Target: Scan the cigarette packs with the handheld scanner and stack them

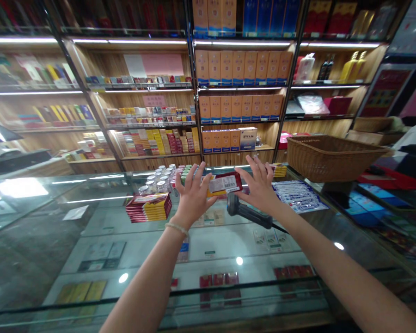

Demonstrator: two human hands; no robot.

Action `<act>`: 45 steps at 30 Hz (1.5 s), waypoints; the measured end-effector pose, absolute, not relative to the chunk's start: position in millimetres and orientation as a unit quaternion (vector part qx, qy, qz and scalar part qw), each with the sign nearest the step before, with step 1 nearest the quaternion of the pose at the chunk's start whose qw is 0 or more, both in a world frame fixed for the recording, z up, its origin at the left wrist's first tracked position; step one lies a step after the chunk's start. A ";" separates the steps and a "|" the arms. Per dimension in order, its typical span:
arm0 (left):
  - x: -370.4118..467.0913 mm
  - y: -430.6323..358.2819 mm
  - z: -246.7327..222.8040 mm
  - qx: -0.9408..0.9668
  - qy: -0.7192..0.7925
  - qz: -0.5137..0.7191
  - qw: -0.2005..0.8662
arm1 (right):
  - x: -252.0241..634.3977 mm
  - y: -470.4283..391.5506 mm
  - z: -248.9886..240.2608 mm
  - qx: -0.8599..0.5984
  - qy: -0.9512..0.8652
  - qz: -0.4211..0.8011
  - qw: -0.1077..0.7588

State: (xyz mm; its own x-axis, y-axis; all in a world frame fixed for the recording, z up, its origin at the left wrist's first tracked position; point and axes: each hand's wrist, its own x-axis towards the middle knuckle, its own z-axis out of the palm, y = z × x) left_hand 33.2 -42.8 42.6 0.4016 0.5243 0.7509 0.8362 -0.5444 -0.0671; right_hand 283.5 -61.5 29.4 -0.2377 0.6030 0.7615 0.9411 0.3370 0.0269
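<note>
A flat packet [224,184] in dark red and yellow was held between 2 hands, apparently raised above the glass tabletop [100,233], its pale printed panel and barcode facing the wearer. Taking it by its 2 short ends probably served to leave that panel uncovered and the packet level.

The left hand [193,198], with a pale band [176,228] at its wrist, had its grip nearly closed, thumb and index finger at the packet's left end. The right hand [258,183] matched it at the right end, thumb low and index finger high, the gap only about as wide as the packet. On both, the other fingers were spread and raised, taking no evident part in the hold.

Just below the packet in view, a black scanner [252,212] lay with its head toward the packet; whether they touched, I cannot tell. Left of the left hand sat a stack of red-and-yellow packets [148,208], laid flat, likely for steadiness, with clear-sided containers [156,179] behind. Beyond the right hand lay blue-and-white packets [298,196], then a wicker basket [336,159]. Orange boxes [244,67] stood in rows on the lit back shelves.
</note>
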 end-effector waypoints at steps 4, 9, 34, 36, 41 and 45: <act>24.4 -38.1 41.9 -0.788 -0.446 -0.368 0.211 | 271.9 -62.6 17.1 -0.575 -0.728 -0.170 0.334; 20.2 -32.6 37.4 -0.779 -0.457 -0.386 0.187 | 264.0 -77.9 -14.8 -0.664 -0.711 -0.077 0.218; 15.4 -20.5 22.5 -0.759 -0.485 -0.365 0.234 | 275.6 -83.3 -13.3 -0.611 -0.752 0.018 0.244; 15.0 -18.0 20.6 -0.755 -0.490 -0.363 0.239 | 278.4 -92.1 -3.7 -0.605 -0.733 0.034 0.310; 14.6 -15.4 17.5 -0.751 -0.499 -0.359 0.242 | 277.9 -113.0 17.1 -0.569 -0.711 0.141 0.388; 14.9 -16.9 17.1 -0.751 -0.500 -0.355 0.243 | 267.5 -122.7 22.9 -0.562 -0.695 0.258 0.367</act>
